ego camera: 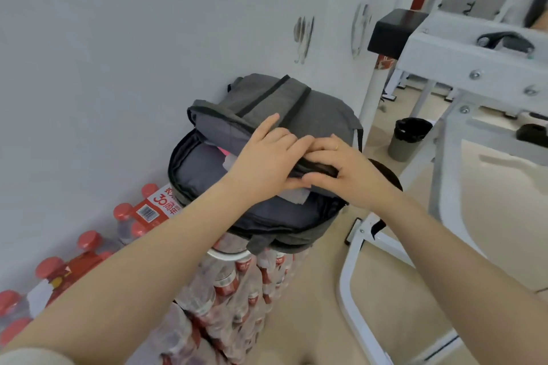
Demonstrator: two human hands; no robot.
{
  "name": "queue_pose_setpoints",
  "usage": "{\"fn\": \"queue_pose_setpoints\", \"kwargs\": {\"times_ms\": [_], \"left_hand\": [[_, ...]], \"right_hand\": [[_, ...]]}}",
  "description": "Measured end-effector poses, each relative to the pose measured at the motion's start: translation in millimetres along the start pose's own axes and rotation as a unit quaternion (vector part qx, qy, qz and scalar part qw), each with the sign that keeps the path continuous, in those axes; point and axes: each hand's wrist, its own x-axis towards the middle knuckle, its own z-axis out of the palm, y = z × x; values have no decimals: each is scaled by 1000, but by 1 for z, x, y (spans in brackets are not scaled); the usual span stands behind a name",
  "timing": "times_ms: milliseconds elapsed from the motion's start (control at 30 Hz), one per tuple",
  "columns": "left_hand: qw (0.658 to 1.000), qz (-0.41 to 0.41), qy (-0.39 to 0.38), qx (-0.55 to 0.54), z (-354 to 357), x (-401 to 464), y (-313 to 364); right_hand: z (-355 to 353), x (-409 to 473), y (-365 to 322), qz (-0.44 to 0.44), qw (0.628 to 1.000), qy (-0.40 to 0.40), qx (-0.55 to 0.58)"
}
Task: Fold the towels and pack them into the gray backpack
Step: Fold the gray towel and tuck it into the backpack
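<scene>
Gray backpack (267, 115) at frame centre, perched on a stack of shrink-wrapped water bottles (237, 290) against a white wall (118, 53). Main compartment unzipped and gaping toward 9 o'clock, dark lining on show. Inside, pale folded towel (295, 196) poking out just below both hands, a sliver of pink towel (223, 152) at the compartment's upper edge, partly hidden.

Left hand (267, 160) reaching in from 7 o'clock, laid across the open flap, fingers fairly straight and spread, index finger stretched up toward 12 o'clock over the gray fabric, thumb tucked beneath near the pale towel. Left grip apart, pressing rather than clutching.

Right hand (347, 169) entering from 4 o'clock, touching the left hand's fingertips. Fingers curled over the dark zipper edge of the backpack, thumb underneath, pinching that rim between them; right grip clamped on the backpack's edge. Thin ring on one finger.

More red-capped bottle packs (89, 246) on the floor at 8 o'clock, along the wall's foot. White metal frame of gym equipment (444, 68) filling 1 to 4 o'clock, with a black pad at its near end. Small dark waste bin (410, 138) on the tan floor at 3 o'clock, well apart from the backpack. Two wall hooks (304, 38) at 12 o'clock above the pack, blurred.
</scene>
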Motion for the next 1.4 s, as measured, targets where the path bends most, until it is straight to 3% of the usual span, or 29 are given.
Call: {"fn": "queue_pose_setpoints", "kwargs": {"times_ms": [67, 133, 167, 200, 267, 333, 433, 633, 800, 1067, 1200, 1300, 1400], "left_hand": [[1000, -2, -3, -10, 3, -1, -2], [1000, -7, -3, -7, 6, -5, -1], [1000, -9, 3, -2, 8, -7, 0], [1000, -9, 10, 1, 10, -10, 1], [999, -7, 32, -1, 11, -15, 3], [999, -7, 46, -15, 10, -19, 4], [998, -3, 48, -30, 6, -25, 3], [997, 17, 53, -45, 9, -45, 2], [997, 4, 50, -56, 8, -58, 5], [972, 41, -49, -225, -4, -107, -17], [974, -20, -5, -228, -14, -152, -29], [958, -88, -24, -273, -15, -182, -36], [936, -125, -63, -322, -18, -199, -38]], "right_hand": [[5, -18, -1, 32, 986, 165, 7], [13, -43, 2, 133, 941, 310, 33], [20, -55, 5, 205, 916, 340, 63], [28, -65, 7, 283, 894, 334, 94], [49, -79, 18, 402, 871, 247, 140], [63, -84, 22, 441, 857, 157, 214], [69, -77, 23, 399, 884, 124, 211], [57, -79, 17, 378, 918, 116, -39], [64, -95, -22, 256, 934, 90, -233], [131, -65, -98, 221, 924, 98, -296], [152, -37, -122, 230, 904, 75, -352], [167, -7, -137, 244, 891, 45, -381], [169, 23, -154, 203, 897, -6, -392]]}}
